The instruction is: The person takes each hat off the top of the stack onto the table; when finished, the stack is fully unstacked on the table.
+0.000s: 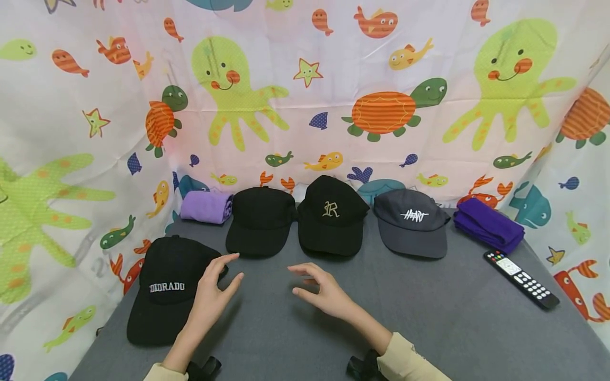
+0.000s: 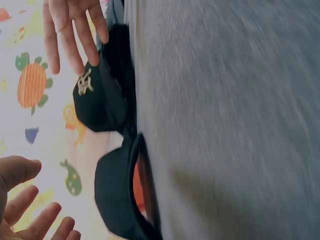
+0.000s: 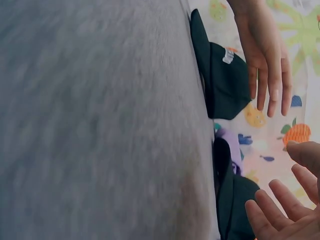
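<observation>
My left hand (image 1: 213, 292) hovers above the table beside a black cap with white "COLORADO" lettering (image 1: 164, 296), fingers extended and nothing in its grasp. Across from it, my right hand (image 1: 324, 291) is likewise raised with loose fingers, holding nothing. Behind the hands stand a plain black cap (image 1: 261, 217), a black cap with a gold letter R (image 1: 332, 214) and a dark grey cap with white "HEART" lettering (image 1: 412, 222). Both wrist views show the two hands with spread fingers, apart from every cap.
A rolled lilac cloth (image 1: 206, 206) lies at the back left. On the right are a folded dark purple cloth (image 1: 489, 224) and a black remote control (image 1: 521, 279). A curtain with sea animals (image 1: 305, 121) hangs around the grey table (image 1: 295, 338).
</observation>
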`<state>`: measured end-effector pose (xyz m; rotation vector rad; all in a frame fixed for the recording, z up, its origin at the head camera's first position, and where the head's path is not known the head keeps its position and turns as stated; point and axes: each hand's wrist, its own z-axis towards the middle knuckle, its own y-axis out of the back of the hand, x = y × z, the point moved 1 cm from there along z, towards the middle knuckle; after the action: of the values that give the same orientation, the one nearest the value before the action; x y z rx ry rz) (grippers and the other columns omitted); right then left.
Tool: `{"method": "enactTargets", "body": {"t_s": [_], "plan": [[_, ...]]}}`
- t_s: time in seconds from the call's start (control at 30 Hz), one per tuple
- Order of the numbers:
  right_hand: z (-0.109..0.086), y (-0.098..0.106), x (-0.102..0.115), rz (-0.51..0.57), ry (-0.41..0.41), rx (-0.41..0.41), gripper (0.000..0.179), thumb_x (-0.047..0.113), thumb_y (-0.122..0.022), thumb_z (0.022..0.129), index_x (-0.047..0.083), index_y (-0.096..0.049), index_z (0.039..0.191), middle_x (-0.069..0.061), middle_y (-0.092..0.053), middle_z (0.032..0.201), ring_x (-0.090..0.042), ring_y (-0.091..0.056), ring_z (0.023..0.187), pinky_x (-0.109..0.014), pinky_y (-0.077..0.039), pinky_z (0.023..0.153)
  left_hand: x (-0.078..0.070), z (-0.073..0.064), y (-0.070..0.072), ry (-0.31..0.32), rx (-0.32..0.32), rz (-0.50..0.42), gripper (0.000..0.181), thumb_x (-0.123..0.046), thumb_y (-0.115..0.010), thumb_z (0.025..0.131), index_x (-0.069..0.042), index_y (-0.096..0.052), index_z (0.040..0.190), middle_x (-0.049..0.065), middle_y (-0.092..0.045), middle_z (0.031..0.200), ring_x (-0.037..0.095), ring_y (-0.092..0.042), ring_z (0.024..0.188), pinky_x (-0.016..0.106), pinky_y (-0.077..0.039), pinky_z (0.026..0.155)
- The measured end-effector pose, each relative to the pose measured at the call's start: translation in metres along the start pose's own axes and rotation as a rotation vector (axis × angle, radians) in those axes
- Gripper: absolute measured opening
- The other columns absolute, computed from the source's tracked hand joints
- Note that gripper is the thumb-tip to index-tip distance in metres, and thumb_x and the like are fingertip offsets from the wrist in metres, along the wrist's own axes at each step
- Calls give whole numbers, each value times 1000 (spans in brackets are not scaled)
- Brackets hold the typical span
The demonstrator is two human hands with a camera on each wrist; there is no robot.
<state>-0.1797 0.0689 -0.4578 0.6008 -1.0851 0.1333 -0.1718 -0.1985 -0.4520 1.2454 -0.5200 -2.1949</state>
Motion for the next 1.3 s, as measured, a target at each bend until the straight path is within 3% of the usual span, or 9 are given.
{"method": "enactTargets", "body": {"t_s": [0.13,0.27,0.67,0.77,1.03,1.3], "plan": [[-6,14,10,-13,-11,-16,43,4,-62,87,2,-50,129,-19,-51,127,-34,-49,117,-52,-44,91,-4,4,-14,11,39,-43,45,-15,-70,83,-21,-56,125,-1,-54,123,15,-50,113,39,-42,92],[-11,25,7,-41,-25,-47,43,4,-63,87,1,-50,128,-20,-52,125,-36,-50,115,-52,-46,88,-8,10,-26,10,73,-66,42,-16,-69,84,-21,-56,124,-1,-55,121,17,-51,108,42,-44,90],[-18,64,-8,-120,-135,-178,42,5,-63,87,0,-51,127,-23,-52,123,-41,-52,106,-40,-51,79,-17,32,-65,26,177,-171,38,-14,-67,85,-16,-58,122,14,-57,116,32,-54,105,49,-46,86],[-19,72,-12,-141,-158,-209,41,5,-63,87,-2,-51,126,-24,-52,122,-42,-52,106,-42,-50,79,-19,39,-75,39,207,-183,37,-14,-67,85,-15,-58,121,14,-57,116,34,-54,105,49,-46,87],[-19,92,-58,-200,-228,-319,40,19,-63,89,8,-53,126,-13,-56,120,-31,-55,105,-37,-50,79,-12,62,-105,34,266,-185,38,-15,-66,87,-10,-57,123,19,-55,112,35,-53,102,47,-46,88],[-11,112,-85,-167,-295,-385,58,24,-63,89,8,-37,139,-21,-45,131,-37,-48,115,-50,-46,88,-5,84,-132,25,327,-150,41,-22,-64,89,-8,-55,126,19,-55,116,31,-53,104,42,-47,88]]}}
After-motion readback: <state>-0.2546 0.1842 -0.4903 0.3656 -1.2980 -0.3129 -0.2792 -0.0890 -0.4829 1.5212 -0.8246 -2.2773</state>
